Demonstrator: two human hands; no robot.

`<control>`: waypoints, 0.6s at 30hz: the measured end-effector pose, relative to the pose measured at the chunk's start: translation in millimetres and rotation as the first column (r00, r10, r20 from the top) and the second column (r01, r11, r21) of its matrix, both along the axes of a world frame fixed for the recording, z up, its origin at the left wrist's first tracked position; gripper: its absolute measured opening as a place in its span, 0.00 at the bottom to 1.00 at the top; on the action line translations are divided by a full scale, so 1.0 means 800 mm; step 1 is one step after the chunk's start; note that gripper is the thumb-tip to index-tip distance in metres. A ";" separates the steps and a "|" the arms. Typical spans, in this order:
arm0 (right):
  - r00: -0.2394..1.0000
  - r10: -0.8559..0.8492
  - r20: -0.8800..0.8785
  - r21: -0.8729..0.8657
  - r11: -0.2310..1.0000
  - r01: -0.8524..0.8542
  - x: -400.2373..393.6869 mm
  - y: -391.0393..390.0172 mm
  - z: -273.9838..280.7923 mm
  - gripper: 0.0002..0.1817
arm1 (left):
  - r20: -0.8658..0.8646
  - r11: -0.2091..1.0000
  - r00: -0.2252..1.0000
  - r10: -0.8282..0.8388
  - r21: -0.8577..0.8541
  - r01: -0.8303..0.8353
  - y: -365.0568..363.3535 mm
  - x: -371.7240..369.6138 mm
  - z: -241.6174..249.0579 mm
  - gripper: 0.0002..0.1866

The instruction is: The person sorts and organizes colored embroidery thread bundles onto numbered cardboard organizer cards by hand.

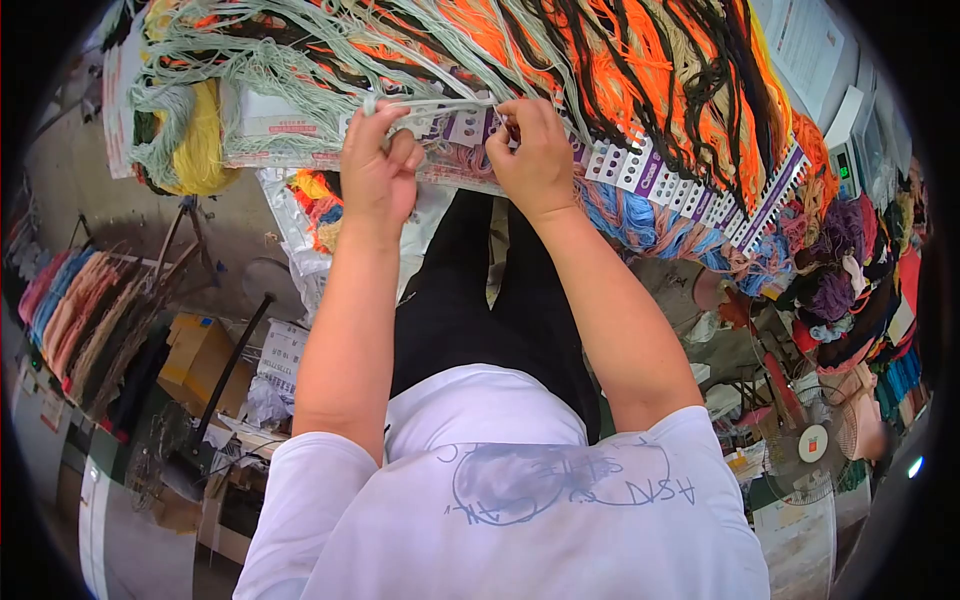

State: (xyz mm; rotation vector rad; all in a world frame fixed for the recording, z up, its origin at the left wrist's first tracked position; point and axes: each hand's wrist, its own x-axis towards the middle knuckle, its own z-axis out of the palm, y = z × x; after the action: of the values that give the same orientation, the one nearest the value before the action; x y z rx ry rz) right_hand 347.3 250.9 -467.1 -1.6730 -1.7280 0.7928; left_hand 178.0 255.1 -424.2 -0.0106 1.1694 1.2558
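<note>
A pale strand of thread (445,103) stretches between my two hands above the table edge. My left hand (380,170) pinches its left end between thumb and finger, the other fingers curled. At the right end, my right hand (532,158) is closed on the strand, fingertips pressed together. Just beyond my hands lie grey-green thread skeins (270,75). Orange thread (460,30) and black thread (640,110) are spread across the table to the right. White-and-purple cards with rows of holes (650,180) lie under the threads near my right hand.
A yellow skein (203,140) hangs at the table's left end; blue and pink skeins (640,225) hang along the front edge. A scale with a green display (846,165) stands at right. Behind me are a rack of skeins (85,310), a cardboard box (200,365) and a fan (810,445).
</note>
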 end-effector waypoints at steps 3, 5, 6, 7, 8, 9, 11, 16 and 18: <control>0.999 0.033 0.022 -0.039 0.999 -0.032 -0.003 0.001 -0.001 0.13 | 0.331 0.998 0.942 -0.061 0.015 0.059 -0.010 -0.024 0.017 0.03; 0.998 0.050 0.031 -0.071 0.996 -0.047 -0.001 0.000 -0.001 0.14 | 0.415 0.984 0.893 -0.176 0.114 0.141 -0.020 -0.036 0.014 0.05; 0.997 0.080 0.012 -0.065 0.995 -0.079 -0.001 0.003 0.003 0.14 | 0.404 0.971 0.883 -0.238 0.108 0.213 -0.024 -0.040 0.017 0.05; 0.994 0.110 -0.007 -0.057 0.992 -0.110 -0.001 0.005 0.007 0.15 | 0.393 0.954 0.869 -0.300 0.101 0.283 -0.026 -0.044 0.018 0.05; 0.994 0.111 -0.008 -0.058 0.992 -0.111 -0.001 0.007 0.012 0.15 | 0.349 0.944 0.878 -0.328 0.158 0.290 -0.030 -0.046 0.015 0.09; 0.994 0.104 -0.038 -0.085 0.991 -0.106 -0.001 0.009 0.016 0.15 | 0.348 0.944 0.879 -0.327 0.158 0.288 -0.028 -0.045 0.020 0.09; 0.993 0.095 -0.066 -0.113 0.988 -0.102 0.000 0.011 0.016 0.15 | 0.339 0.897 0.830 -0.442 0.195 0.398 -0.028 -0.044 0.032 0.16; 0.981 0.106 0.162 -0.015 0.994 -0.105 -0.003 0.023 -0.003 0.07 | 0.273 0.835 0.790 -0.550 0.149 0.530 -0.026 -0.030 0.013 0.19; 0.978 0.119 0.169 0.003 0.993 -0.121 -0.001 0.025 -0.007 0.06 | 0.370 0.856 0.772 -0.517 0.224 0.465 -0.027 -0.027 0.002 0.18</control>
State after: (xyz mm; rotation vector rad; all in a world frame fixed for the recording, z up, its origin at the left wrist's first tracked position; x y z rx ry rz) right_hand 346.1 271.2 -472.9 -1.6808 -1.9615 0.7096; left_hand 156.4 233.2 -422.7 0.1076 0.6540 0.7931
